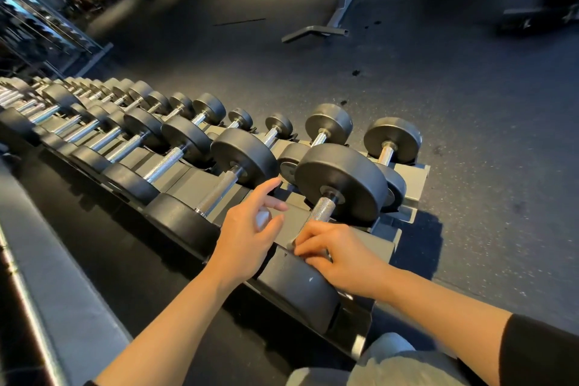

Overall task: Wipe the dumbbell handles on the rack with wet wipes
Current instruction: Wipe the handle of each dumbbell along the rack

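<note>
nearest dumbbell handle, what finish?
Silver metal with knurled crosshatch texture on the handle; clearest in head view.

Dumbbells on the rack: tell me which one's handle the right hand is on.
The dumbbell at the near end of the rack. The right hand curls round the lower part of its knurled handle; all other handles are untouched.

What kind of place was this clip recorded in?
Almost certainly a gym's free-weights area. A long dumbbell rack holds rows of round-headed dumbbells, including the nearest dumbbell; the floor is dark speckled rubber flooring, and the metal frame of a weight bench stands behind.
</note>
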`<state>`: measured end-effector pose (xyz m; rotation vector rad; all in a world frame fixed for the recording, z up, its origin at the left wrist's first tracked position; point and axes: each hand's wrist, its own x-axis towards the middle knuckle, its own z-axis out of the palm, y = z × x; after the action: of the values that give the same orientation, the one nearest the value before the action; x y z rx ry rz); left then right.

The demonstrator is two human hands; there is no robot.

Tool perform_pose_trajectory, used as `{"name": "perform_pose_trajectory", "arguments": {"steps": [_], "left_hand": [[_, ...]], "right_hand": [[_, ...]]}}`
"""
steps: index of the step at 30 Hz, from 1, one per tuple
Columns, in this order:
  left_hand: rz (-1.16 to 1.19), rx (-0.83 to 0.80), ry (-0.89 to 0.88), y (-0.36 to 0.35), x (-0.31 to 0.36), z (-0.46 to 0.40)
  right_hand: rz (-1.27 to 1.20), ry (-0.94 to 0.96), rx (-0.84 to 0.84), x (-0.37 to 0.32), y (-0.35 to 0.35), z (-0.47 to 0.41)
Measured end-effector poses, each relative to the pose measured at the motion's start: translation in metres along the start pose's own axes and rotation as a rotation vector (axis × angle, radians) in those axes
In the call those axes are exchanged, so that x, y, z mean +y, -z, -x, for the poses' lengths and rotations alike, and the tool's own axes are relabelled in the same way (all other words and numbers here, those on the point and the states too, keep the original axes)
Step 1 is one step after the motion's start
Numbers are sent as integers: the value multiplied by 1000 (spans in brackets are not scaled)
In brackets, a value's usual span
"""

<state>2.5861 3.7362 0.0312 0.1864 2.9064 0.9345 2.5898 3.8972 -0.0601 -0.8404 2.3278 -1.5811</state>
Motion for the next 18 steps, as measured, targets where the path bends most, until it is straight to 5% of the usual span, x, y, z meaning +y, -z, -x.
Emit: {"name": "perform_pose_trajectory", "arguments": {"steps": [3,6,10,18], "left_hand": [[44,-33,19,3,-2,-4],[159,-37,15,9,-4,-18],[170,-37,-10,10,-21,-55],[64,-202,-132,-19,-59,-76]], "right_hand": [[-6,-26,76,-8,11,-12],[282,-52,254,-8,24,-29],[659,-143,64,-6,21,-34],[409,-330,107,-27,8,-28]]}}
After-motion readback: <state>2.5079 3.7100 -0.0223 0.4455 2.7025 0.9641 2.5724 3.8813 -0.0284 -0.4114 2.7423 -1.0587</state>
